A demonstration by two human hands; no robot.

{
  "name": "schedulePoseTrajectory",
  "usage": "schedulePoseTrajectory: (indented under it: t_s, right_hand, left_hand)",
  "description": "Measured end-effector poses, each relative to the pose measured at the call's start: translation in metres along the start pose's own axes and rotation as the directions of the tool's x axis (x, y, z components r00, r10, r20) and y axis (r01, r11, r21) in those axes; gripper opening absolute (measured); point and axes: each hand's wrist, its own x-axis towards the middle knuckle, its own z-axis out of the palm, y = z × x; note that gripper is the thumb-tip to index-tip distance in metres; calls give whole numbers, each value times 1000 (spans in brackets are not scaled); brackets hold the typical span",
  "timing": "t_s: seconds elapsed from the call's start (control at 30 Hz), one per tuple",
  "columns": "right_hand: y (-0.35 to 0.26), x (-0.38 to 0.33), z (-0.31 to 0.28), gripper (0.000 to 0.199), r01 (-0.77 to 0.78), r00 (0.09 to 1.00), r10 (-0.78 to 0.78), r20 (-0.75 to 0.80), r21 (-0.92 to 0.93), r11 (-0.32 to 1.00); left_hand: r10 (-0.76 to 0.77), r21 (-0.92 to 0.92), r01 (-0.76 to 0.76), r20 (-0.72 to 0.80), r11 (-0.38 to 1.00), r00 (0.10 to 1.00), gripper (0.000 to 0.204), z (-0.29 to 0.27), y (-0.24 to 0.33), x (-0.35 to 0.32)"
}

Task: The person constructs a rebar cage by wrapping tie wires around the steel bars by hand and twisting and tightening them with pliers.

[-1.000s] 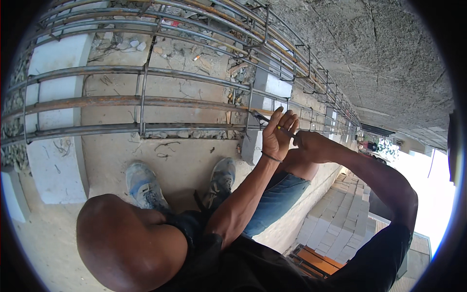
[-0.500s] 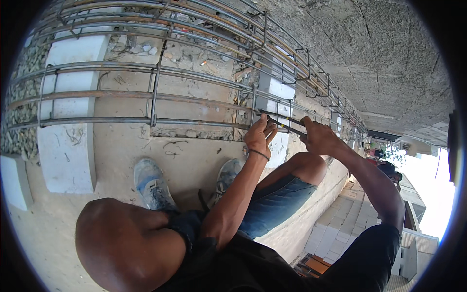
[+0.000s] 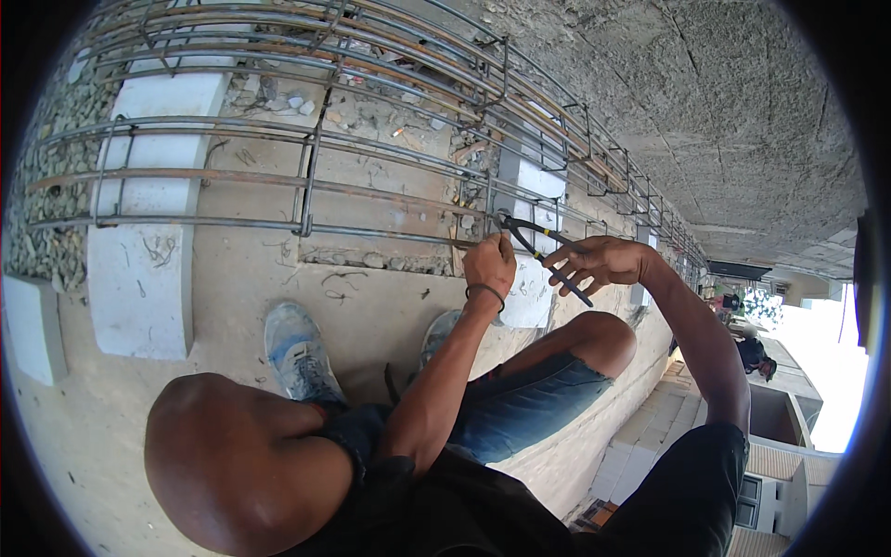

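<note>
A pair of long-handled tying pincers (image 3: 531, 226) with dark handles and yellow marks is in my right hand (image 3: 603, 261), its fingers around the spread handles. The pincer jaws are at the lower bars of a steel rebar cage (image 3: 306, 218), where a stirrup meets them. Just below the jaws, my left hand (image 3: 490, 263) is closed in a pinch against the lowest bar. What its fingers hold, if anything, is hidden.
White blocks (image 3: 139, 302) lie under the cage, with gravel (image 3: 46, 246) at the left. Wire scraps (image 3: 339, 286) lie on the floor before my shoes (image 3: 299, 348). Rough concrete (image 3: 724, 111) rises beyond the cage. Another person (image 3: 754, 357) is far right.
The pincer handles have spread apart, and my right hand's fingers have loosened around them. My left hand has turned, its fingers curling in below the jaws. The view has shifted slightly.
</note>
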Motion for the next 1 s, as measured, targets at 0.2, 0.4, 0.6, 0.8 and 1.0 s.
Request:
schedulePoseTrajectory:
  t_s: [0.2,0.4,0.6,0.8,1.0]
  right_hand:
    - [-28,-6,-2,52,-126,990,111,-82,-210,970]
    - [-43,-4,9,40,-202,972,136,-194,-376,904]
    - [-26,0,17,41,-140,981,105,-161,-221,965]
    - [-10,14,54,38,-168,910,52,-412,-252,953]
    - [3,12,50,22,-463,728,-567,-384,-886,6]
  left_hand:
    - [-267,-614,337,207,714,941,29,9,1,-4]
    - [-102,-118,106,43,987,994,15,4,-13,0]
    - [-16,25,16,7,1000,1000,12,-6,-6,-4]
    - [-26,20,25,63,999,998,21,-11,-4,-4]
    - [-47,-567,80,72,820,996,20,8,-7,-2]
